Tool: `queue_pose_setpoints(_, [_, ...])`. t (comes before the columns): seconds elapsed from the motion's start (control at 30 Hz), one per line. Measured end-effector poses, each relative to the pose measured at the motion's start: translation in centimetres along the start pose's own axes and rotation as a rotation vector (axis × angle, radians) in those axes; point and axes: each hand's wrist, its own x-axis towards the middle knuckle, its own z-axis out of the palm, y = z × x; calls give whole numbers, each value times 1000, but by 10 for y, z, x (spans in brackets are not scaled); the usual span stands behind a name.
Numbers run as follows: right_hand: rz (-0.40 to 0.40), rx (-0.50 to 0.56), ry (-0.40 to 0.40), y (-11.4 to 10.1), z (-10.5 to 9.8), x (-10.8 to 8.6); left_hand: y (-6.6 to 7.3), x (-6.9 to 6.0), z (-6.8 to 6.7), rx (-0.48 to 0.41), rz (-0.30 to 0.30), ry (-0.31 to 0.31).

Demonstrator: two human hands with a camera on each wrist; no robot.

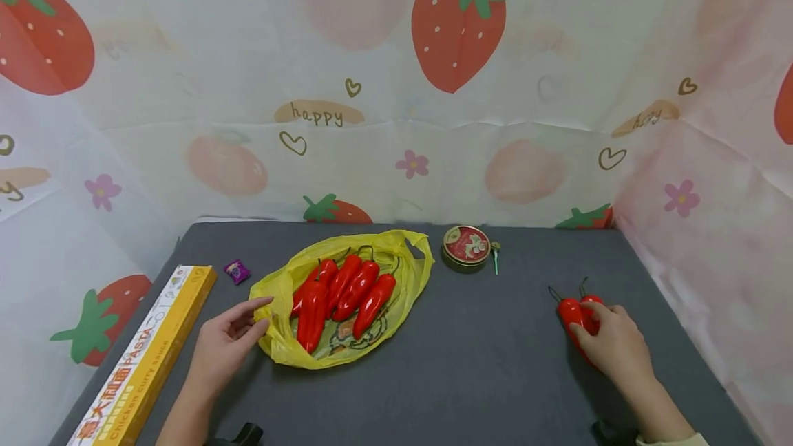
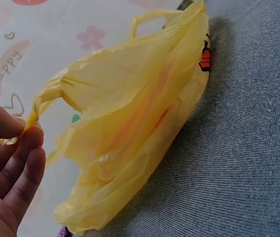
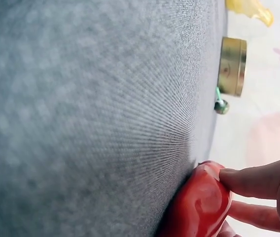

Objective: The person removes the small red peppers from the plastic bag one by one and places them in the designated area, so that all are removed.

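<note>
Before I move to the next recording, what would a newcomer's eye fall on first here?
Most likely the yellow bag, left of the table's middle, with glossy red peppers inside and the left hand pinching its edge. Next, two more peppers in the right hand, toward the table's right side. Behind, a big printed strawberry stands out high on the backdrop.

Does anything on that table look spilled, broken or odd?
Nothing looks spilled or broken. Only this stands out: two red peppers are apart from the others in the yellow bag, though the right hand grips them, so they hardly look misplaced.
</note>
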Motion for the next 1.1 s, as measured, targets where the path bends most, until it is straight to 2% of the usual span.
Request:
queue_pose_setpoints(0.13, [16,-19,-19,0,-2,1,1,0,-1,1,-7,1])
queue_pose_setpoints(0.43, [-26,32,-11,-13,-12,12,3,0,-3,4,-7,-2])
queue_pose_setpoints(0.83, [-141,266,25,-68,-7,26,1,0,-1,-1,-6,-2])
queue_pose_setpoints(1.1, [-148,411,-67,-107,-4,28,0,0,-1,5,-8,2])
